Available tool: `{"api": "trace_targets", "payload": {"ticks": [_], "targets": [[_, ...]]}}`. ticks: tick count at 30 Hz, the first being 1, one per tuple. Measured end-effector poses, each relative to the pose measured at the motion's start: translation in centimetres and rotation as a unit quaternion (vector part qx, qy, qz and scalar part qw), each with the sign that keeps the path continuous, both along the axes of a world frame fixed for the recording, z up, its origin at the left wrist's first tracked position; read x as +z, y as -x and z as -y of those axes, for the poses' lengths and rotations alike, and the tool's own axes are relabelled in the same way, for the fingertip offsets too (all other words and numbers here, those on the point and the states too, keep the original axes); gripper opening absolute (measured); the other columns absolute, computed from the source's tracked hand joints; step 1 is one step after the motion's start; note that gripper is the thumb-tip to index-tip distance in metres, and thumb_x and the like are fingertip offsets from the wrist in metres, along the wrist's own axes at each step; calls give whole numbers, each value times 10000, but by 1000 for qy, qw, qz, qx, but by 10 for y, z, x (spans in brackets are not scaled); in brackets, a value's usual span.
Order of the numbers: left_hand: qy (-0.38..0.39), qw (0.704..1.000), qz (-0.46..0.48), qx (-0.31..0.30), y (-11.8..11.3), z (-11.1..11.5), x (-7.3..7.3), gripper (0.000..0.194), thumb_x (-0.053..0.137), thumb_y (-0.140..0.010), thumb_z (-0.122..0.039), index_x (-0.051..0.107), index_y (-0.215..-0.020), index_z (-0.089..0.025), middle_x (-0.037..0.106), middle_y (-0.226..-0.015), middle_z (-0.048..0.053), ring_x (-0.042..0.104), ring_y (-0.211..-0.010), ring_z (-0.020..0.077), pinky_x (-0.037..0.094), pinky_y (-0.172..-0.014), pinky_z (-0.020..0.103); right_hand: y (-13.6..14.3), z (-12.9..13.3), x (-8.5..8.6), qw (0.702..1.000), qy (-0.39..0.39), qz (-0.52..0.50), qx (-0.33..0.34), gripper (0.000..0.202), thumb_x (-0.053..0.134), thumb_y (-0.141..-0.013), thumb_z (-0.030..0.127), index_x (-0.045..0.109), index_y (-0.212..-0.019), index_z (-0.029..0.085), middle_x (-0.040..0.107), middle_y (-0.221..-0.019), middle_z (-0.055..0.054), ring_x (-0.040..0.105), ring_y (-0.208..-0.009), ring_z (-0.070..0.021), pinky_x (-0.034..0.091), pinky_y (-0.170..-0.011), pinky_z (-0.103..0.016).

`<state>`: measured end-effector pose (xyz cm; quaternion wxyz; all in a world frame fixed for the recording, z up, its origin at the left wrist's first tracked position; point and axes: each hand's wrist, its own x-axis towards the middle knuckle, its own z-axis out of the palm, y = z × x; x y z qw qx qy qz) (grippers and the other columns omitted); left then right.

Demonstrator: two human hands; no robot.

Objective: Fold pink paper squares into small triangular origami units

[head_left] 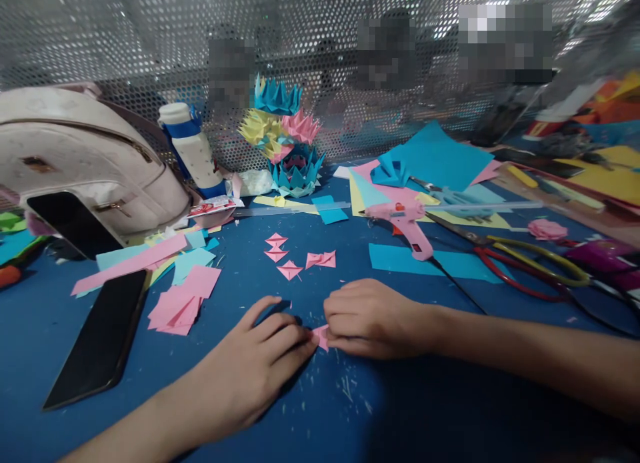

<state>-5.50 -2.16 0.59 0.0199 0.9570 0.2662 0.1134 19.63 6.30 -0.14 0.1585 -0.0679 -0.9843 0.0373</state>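
Observation:
Between my two hands, low over the blue table, is a small folded piece of pink paper (pixel 321 337). My left hand (pixel 265 356) pinches its left end with thumb and fingertips, the index finger raised apart. At the right end, my right hand (pixel 370 319) is closed on the same paper, its fingers curled and covering part of it. Just beyond the hands lie several folded pink paper pieces (pixel 289 270), pointed in shape. A stack of pink paper squares (pixel 183 303) rests to the left of my left hand.
A black phone (pixel 100 336) lies at left; a bag (pixel 90 156) and bottle (pixel 193 149) stand behind. Paper flowers (pixel 283 126) rise by the perforated metal screen (pixel 150 36). At right are a pink glue gun (pixel 407 223) with its cord, scissors (pixel 525 263) and blue paper (pixel 435 153).

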Motion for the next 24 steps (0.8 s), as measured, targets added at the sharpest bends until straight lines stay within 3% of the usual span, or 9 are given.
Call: {"api": "trace_targets", "payload": {"ticks": [4, 9, 14, 24], "targets": [[-47, 999, 12, -17, 0, 0, -6, 382, 349, -1024, -77, 537, -1355, -48, 647, -1197, 132, 567, -1143, 256, 329, -1140, 503, -3, 0, 0, 1000, -27, 10, 8, 349, 360, -1057, 288, 604, -826, 190, 632, -827, -17, 480, -704, -144, 306, -633, -302], [-69, 997, 22, -24, 1, 2, -10, 384, 342, -1031, -75, 538, -1359, -37, 641, -1246, 137, 568, -1160, 268, 310, -1149, 525, -4, 0, -3, 999, -37, -20, -11, 284, 397, -1062, 332, 656, -1020, 224, 627, -835, 7, 485, -701, -133, 298, -606, -304], [-53, 998, 29, 1, 1, 4, -9, 380, 355, -1023, -78, 536, -1356, -59, 649, -1197, 134, 585, -1148, 241, 296, -1174, 515, 2, 6, 7, 998, -57, 21, -11, 358, 409, -1058, 295, 608, -782, 183, 598, -785, -2, 453, -644, -128, 264, -586, -313], [-53, 999, 9, 5, -3, 4, -4, 403, 370, -989, -48, 536, -1356, -64, 641, -1169, 133, 576, -1143, 254, 244, -1181, 542, -5, 9, 10, 998, -60, 11, 29, 331, 440, -1022, 286, 606, -761, 167, 585, -725, -7, 445, -631, -136, 258, -577, -318]]}}
